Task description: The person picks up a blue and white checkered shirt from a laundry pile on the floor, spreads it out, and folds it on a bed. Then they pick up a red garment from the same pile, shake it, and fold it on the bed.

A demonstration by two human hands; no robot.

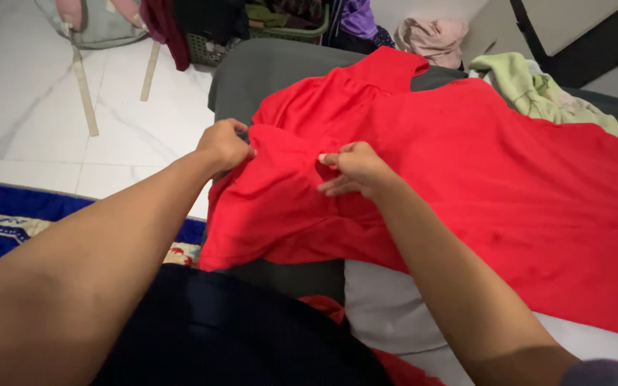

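White marble floor tiles [30,93] fill the far left of the scene, beside a bed [388,307] with a pale sheet and a grey cover [266,71]. Spread across that bed lies a large red garment [481,179], its neck end pointing away from the person. Beyond the red garment sit a pale green cloth [531,89], a pink bundle [434,36] and a laundry basket [280,28] heaped with clothes. Left of the garment, on the floor, a blue patterned rug [8,214] shows, and chair legs [84,89] stand farther back. At the garment's near left part, the left hand [224,146] has its fingers closed on a fold of red cloth. Just right of it, the right hand [355,170] pinches the same fabric between thumb and fingers.
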